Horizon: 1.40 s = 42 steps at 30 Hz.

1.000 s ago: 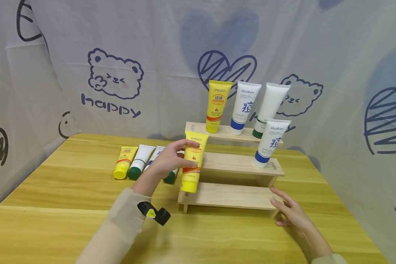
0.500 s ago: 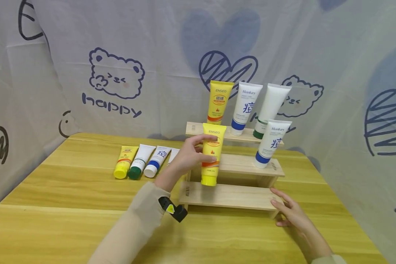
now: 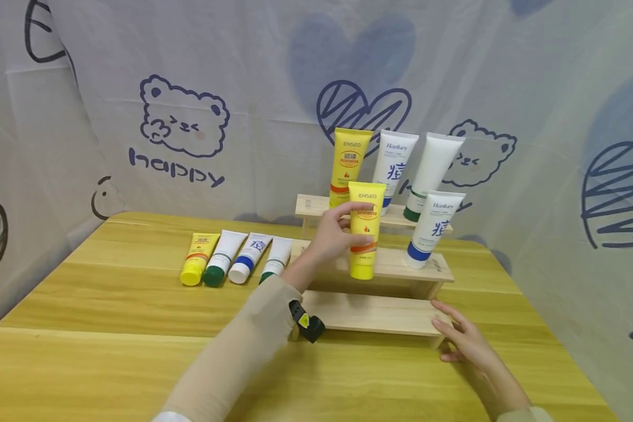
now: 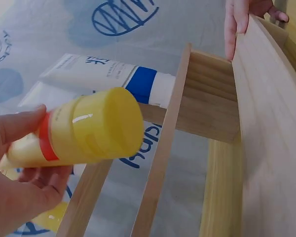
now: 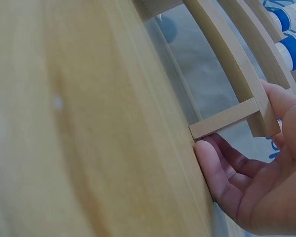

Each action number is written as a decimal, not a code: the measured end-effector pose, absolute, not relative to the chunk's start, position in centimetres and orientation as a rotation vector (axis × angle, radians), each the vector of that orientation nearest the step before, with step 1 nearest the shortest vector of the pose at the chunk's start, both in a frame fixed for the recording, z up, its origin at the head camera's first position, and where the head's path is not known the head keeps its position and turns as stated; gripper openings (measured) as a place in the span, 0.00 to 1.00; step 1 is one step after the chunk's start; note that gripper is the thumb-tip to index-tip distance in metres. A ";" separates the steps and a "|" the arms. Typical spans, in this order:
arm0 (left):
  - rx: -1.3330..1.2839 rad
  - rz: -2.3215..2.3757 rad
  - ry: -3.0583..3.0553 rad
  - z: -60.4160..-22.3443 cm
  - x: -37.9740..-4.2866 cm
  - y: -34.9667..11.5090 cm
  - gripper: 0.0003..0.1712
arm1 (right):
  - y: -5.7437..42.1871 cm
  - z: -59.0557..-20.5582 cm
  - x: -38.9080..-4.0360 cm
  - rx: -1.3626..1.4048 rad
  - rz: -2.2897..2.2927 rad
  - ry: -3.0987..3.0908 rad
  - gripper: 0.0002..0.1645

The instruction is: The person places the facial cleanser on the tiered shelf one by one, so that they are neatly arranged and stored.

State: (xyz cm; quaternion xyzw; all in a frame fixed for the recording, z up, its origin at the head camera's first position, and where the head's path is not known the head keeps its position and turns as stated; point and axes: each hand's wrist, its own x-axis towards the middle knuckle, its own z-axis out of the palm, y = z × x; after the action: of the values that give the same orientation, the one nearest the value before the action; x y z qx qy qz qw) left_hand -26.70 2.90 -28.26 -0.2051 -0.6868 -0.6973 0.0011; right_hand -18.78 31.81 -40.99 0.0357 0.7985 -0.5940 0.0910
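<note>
My left hand (image 3: 332,234) pinches a yellow squeeze tube (image 3: 366,261) between thumb and fingers, cap down. The tube hangs in front of the middle step of a three-tier wooden display stand (image 3: 369,310); its yellow cap (image 4: 111,123) shows large in the left wrist view. At the right end of the lowest step, my right hand (image 3: 469,343) grips the stand, fingers around the board's end and leg (image 5: 227,118). On the middle step's right end stands a white tube with a blue band (image 3: 435,225). The top tier bears a yellow tube (image 3: 350,158), a blue-banded white tube (image 3: 394,155) and a green-capped white tube (image 3: 436,164).
Left of the stand, several tubes lie in a row on the wooden table (image 3: 111,351): a yellow one (image 3: 199,258), a green-capped one (image 3: 225,255), a blue-banded one (image 3: 251,258) and another green-capped one (image 3: 278,255). A printed cloth (image 3: 264,117) hangs behind.
My left hand has carried the yellow tube right and upward, from the stand's left end to in front of the middle step. The right hand stays at the lowest step.
</note>
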 end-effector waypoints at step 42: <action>-0.988 -1.810 -1.975 -30.4 -28.9 7.6 0.19 | 31.8 -40.8 -18.7 0.080 -1.719 2.383 0.35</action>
State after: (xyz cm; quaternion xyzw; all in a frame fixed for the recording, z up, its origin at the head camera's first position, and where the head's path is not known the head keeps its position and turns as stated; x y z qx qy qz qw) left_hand -28.87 7.65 -30.45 -0.3425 -0.6845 -0.6275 0.1425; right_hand -18.69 31.85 -40.84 0.0270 0.8066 -0.5818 0.1007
